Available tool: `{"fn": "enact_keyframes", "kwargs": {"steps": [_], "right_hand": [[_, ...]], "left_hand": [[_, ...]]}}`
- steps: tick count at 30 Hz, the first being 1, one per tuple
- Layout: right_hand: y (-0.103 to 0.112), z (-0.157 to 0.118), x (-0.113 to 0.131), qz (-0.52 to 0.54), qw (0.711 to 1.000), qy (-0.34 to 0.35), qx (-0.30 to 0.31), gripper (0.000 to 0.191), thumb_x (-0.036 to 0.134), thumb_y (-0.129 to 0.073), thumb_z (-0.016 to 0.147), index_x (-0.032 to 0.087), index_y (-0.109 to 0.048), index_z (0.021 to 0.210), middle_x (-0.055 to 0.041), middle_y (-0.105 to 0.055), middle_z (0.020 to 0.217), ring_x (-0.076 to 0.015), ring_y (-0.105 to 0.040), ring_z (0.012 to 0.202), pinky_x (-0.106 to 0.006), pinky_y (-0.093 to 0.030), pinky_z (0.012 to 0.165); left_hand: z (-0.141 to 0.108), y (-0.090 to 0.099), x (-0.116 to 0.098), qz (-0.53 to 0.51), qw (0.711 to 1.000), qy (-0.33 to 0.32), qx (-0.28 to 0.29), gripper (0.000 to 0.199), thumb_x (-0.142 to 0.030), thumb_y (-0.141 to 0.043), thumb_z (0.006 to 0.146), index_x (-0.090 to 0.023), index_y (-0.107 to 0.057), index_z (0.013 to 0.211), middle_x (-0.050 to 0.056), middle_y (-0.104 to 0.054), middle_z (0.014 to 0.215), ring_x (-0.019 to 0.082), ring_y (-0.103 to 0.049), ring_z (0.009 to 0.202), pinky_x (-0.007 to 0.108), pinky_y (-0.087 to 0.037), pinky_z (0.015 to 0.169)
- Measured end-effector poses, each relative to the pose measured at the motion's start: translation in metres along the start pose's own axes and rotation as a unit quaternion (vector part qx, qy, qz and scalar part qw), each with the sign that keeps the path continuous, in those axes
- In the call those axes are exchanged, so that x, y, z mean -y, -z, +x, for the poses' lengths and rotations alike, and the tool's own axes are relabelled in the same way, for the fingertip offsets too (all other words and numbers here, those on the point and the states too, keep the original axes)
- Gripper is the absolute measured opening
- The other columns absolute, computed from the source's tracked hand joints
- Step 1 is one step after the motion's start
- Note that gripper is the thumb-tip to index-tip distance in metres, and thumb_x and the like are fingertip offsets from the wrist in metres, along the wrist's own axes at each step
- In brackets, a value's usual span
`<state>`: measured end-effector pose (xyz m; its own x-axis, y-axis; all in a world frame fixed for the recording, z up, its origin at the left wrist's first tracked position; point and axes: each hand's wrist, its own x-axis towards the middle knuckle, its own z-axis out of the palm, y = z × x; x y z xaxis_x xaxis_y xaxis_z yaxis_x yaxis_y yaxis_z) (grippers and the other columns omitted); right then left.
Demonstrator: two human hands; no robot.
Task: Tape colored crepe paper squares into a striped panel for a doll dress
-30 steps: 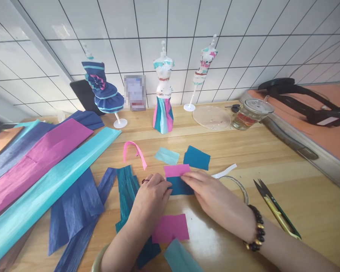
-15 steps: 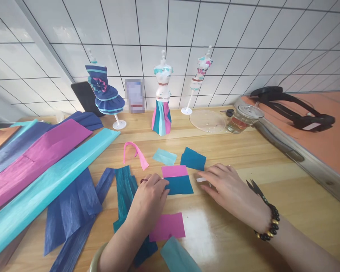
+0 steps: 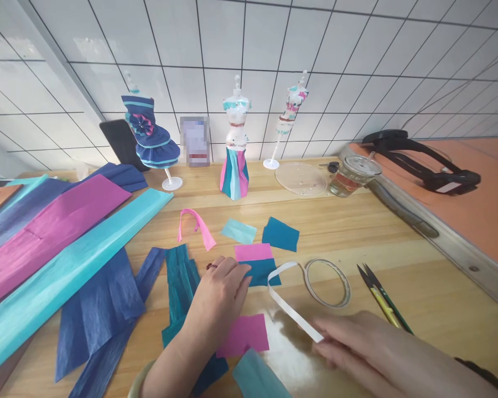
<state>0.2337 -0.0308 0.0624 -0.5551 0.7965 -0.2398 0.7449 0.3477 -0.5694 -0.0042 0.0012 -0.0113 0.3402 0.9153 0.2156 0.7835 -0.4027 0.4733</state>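
In my right hand (image 3: 348, 348) the free end of a white tape strip (image 3: 292, 312) is pinched between thumb and fingertips. The strip bends back toward a tape roll (image 3: 343, 301) lying flat on the table. My left hand (image 3: 222, 293) has its fingers curled and pressed together at the left edge of a teal paper rectangle (image 3: 262, 272); the exact grip is partly hidden. A pink paper rectangle (image 3: 253, 252) shows just behind the teal one. Close to my left wrist lie a second pink rectangle (image 3: 249, 334) and a light teal piece (image 3: 260, 378).
Three small dress forms (image 3: 234, 124) stand along the tiled wall. Crepe paper sheets (image 3: 83, 249) cover the left side. Scissors (image 3: 384, 301) lie right of the tape roll. Behind are a lidded glass jar (image 3: 352, 179), a clear disc (image 3: 301, 179) and a phone (image 3: 122, 145).
My right hand has moved toward the front right, drawing out a long white tape strip. The tape roll now shows uncovered. The left hand stays at the teal rectangle.
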Motion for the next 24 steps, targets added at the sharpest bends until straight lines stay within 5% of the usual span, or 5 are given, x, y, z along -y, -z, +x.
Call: {"fn": "enact_keyframes", "kwargs": {"steps": [5,16,24], "right_hand": [[-0.005,0.021,-0.018,-0.143,0.972,-0.125,-0.14,0.025,0.031,-0.031,0.094,0.023,-0.053,0.087,0.0008,-0.064,0.065,-0.0162,-0.062,0.055,-0.026,-0.04,0.052],[-0.031,0.057,-0.019,-0.342,0.911,-0.182,-0.139,0.019,0.016,-0.039,0.089,0.019,-0.05,0.074,-0.0035,-0.062,0.059,-0.0212,-0.062,0.055,-0.027,-0.027,0.045],[-0.025,0.052,-0.003,-0.354,0.914,-0.173,-0.1,0.02,-0.001,-0.045,0.078,0.016,-0.052,0.071,-0.0059,-0.063,0.063,-0.0202,-0.063,0.056,-0.027,-0.037,0.046]], "left_hand": [[0.0,-0.001,-0.005,-0.004,1.0,-0.024,0.012,0.021,-0.014,-0.045,0.087,-0.018,-0.064,0.095,0.005,-0.061,0.082,0.02,-0.055,0.08,0.035,-0.046,0.072],[0.0,-0.002,-0.005,0.02,0.999,-0.034,0.036,0.027,-0.012,-0.04,0.088,-0.019,-0.066,0.089,0.004,-0.058,0.077,0.018,-0.053,0.075,0.035,-0.045,0.071],[0.001,-0.004,-0.005,0.032,0.997,-0.046,0.048,0.026,-0.009,-0.041,0.087,-0.019,-0.065,0.09,0.004,-0.06,0.078,0.019,-0.054,0.076,0.035,-0.045,0.07]]}}
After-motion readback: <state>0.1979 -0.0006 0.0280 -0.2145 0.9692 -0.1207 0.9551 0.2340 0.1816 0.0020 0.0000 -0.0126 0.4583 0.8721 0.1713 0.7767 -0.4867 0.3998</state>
